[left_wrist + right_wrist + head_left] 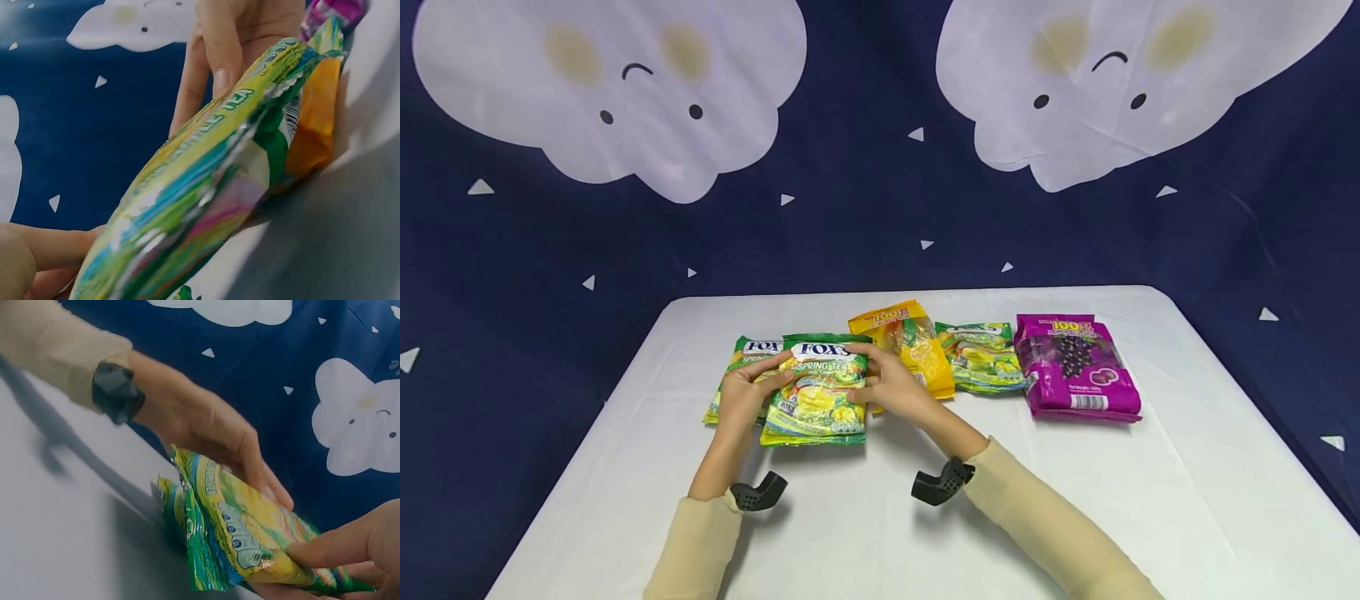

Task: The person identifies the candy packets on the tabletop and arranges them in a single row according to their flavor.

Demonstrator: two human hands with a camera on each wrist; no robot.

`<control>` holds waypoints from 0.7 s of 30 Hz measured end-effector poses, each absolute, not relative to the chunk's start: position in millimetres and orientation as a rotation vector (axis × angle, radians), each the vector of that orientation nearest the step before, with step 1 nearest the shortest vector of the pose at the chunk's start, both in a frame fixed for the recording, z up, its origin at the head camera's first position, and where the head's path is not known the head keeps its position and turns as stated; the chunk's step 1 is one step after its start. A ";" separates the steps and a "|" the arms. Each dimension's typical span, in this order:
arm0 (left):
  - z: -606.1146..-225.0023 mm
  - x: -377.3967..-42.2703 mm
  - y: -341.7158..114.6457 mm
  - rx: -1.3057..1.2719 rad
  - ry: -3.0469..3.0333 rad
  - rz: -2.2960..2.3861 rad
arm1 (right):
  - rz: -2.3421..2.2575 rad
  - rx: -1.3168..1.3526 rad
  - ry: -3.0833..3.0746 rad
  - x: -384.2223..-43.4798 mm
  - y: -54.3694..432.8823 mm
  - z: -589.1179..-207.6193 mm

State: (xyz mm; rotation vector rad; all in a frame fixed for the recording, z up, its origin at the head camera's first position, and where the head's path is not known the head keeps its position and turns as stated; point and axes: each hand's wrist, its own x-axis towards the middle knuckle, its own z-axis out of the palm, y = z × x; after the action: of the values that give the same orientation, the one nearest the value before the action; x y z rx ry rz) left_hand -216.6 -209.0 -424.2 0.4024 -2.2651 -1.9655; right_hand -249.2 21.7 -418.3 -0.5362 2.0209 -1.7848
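Between both hands a green and yellow candy bag (817, 400) marked FOX'S SPRING TEA is held up, front toward the head camera. My left hand (747, 393) grips its left edge, thumb on the front. On the right edge, my right hand (891, 385) pinches it the same way. In the left wrist view the bag (187, 175) is seen from its lower edge. A second FOX'S bag (722, 400) lies just behind the left hand, partly covered. Beyond the right hand is a yellow candy bag (931, 354), its left part hidden by the held bag.
Another green FOX'S bag (981, 358) lies right of the yellow one, touching a purple bag (1078, 367) with a grape picture. All lie along the back of a white table (865, 533). A dark blue cloth (865, 242) with clouds hangs behind.
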 end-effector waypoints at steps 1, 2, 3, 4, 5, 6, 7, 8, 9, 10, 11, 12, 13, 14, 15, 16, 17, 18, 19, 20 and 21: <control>-424.8 -218.6 -209.7 0.414 -2.249 -1.963 | -1.781 -0.531 2.027 -250.9 18.9 -419.4; -425.1 -220.8 -210.1 0.427 -2.236 -1.957 | -1.778 -0.517 2.037 -251.9 16.2 -419.5; -425.1 -223.1 -210.4 0.442 -2.228 -1.949 | -1.775 -0.506 2.048 -253.4 13.7 -419.6; -425.0 -225.8 -210.4 0.451 -2.220 -1.939 | -1.768 -0.493 2.070 -254.9 10.9 -419.9; -424.9 -228.5 -210.5 0.458 -2.214 -1.927 | -1.757 -0.486 2.097 -256.6 8.0 -420.5; -424.6 -231.0 -210.8 0.464 -2.213 -1.909 | -1.745 -0.480 2.127 -257.9 5.5 -421.0; -424.9 -233.6 -210.4 0.472 -2.214 -1.896 | -1.727 -0.481 2.164 -259.4 3.7 -421.2; -425.5 -235.3 -210.2 0.482 -2.224 -1.883 | -1.704 -0.487 2.202 -260.7 2.7 -421.5; -426.5 -236.7 -210.0 0.487 -2.239 -1.874 | -1.676 -0.492 2.237 -261.9 2.2 -422.4; -427.8 -237.9 -209.8 0.489 -2.247 -1.866 | -1.645 -0.493 2.275 -262.8 1.7 -423.2; -429.4 -238.6 -209.5 0.500 -2.262 -1.858 | -1.617 -0.496 2.301 -263.5 1.8 -424.0; -431.2 -239.2 -209.2 0.512 -2.278 -1.847 | -1.590 -0.500 2.327 -264.2 2.0 -424.5; -432.8 -239.7 -208.5 0.523 -2.289 -1.838 | -1.565 -0.502 2.350 -265.1 2.2 -425.2; -434.4 -240.1 -207.9 0.532 -2.297 -1.833 | -1.538 -0.504 2.368 -266.1 2.2 -425.8; -435.9 -240.6 -207.2 0.538 -2.300 -1.827 | -1.500 -0.510 2.401 -267.1 2.5 -426.0; -437.6 -241.2 -206.3 0.545 -2.302 -1.819 | -1.470 -0.515 2.422 -268.3 2.3 -426.5; -439.2 -241.6 -205.4 0.551 -2.307 -1.814 | -1.441 -0.523 2.440 -269.2 2.1 -426.7; -440.7 -242.1 -204.4 0.549 -2.311 -1.809 | -1.402 -0.532 2.471 -270.4 1.8 -426.8; -442.0 -242.4 -203.2 0.545 -2.318 -1.801 | -1.366 -0.536 2.492 -271.3 1.4 -427.0; -443.2 -242.6 -202.1 0.544 -2.325 -1.793 | -1.332 -0.541 2.512 -272.2 0.9 -427.3; -444.6 -243.2 -201.2 0.537 -2.338 -1.773 | -1.297 -0.539 2.529 -272.9 0.4 -427.7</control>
State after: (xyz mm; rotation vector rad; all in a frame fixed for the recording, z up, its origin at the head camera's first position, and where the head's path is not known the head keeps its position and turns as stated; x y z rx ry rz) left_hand -243.2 -201.2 -444.6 0.5369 -2.3376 -1.7733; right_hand -272.9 0.4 -427.7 -0.5391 2.5293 -1.2967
